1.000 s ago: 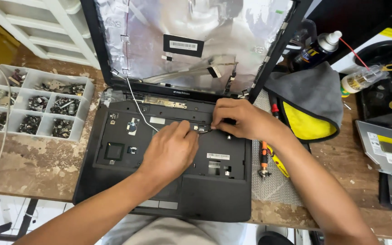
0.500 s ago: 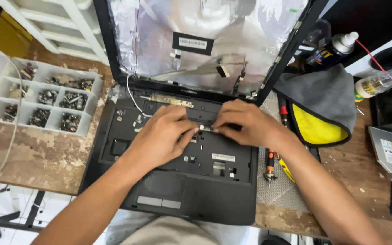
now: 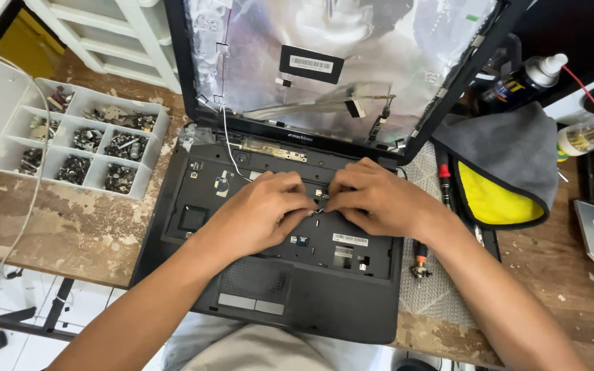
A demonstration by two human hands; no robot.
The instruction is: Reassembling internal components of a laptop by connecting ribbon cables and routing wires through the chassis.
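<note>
1. At the bottom of the frame, both forearms reached up from the lower corners over the black laptop base (image 3: 311, 302), which lay with its keyboard removed near the centre of the worn wooden table (image 3: 70, 233).
2. Just above the touchpad, the left hand (image 3: 259, 216) and the right hand (image 3: 372, 199) met at mid-frame, fingertips pinched together on a small part on the bare keyboard deck; what exactly they pinched was too small to tell.
3. Right of the base lay a screwdriver (image 3: 419, 257), and beyond it a grey and yellow cloth (image 3: 510, 172).
4. Left of the base sat a white compartment tray (image 3: 80, 141) of screws.
5. Farthest, at the top, stood the open lid (image 3: 338, 62), its screen gone and silvery foil showing.
</note>
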